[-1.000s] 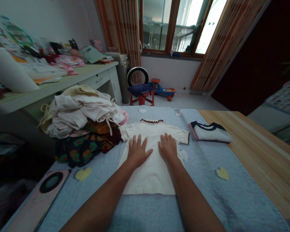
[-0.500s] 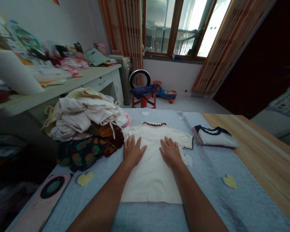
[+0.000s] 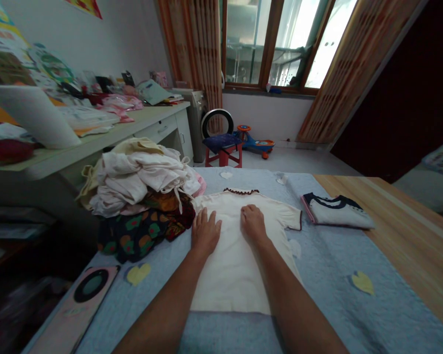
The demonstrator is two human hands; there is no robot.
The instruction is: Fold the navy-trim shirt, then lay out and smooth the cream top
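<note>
A cream short-sleeved shirt with a dark ruffled collar lies spread flat, its collar on the far side. My left hand rests flat on the shirt's left part, fingers stretched out and open. On the upper middle of the shirt, my right hand is closed, its fingers curled under; whether any cloth is pinched there is hidden. The shirt's right sleeve, edged in dark brown, lies out to the side, and the left sleeve partly meets the clothes pile.
A heap of crumpled clothes sits left, near a pink phone-like object. Folded clothes lie right on the blue cloth, beside bare wood. Beyond stand a red stool and a cluttered desk.
My right hand has gone from flat with fingers spread to curled, shifting slightly inward over the shirt. My left hand stays flat. The whole view has shifted slightly.
</note>
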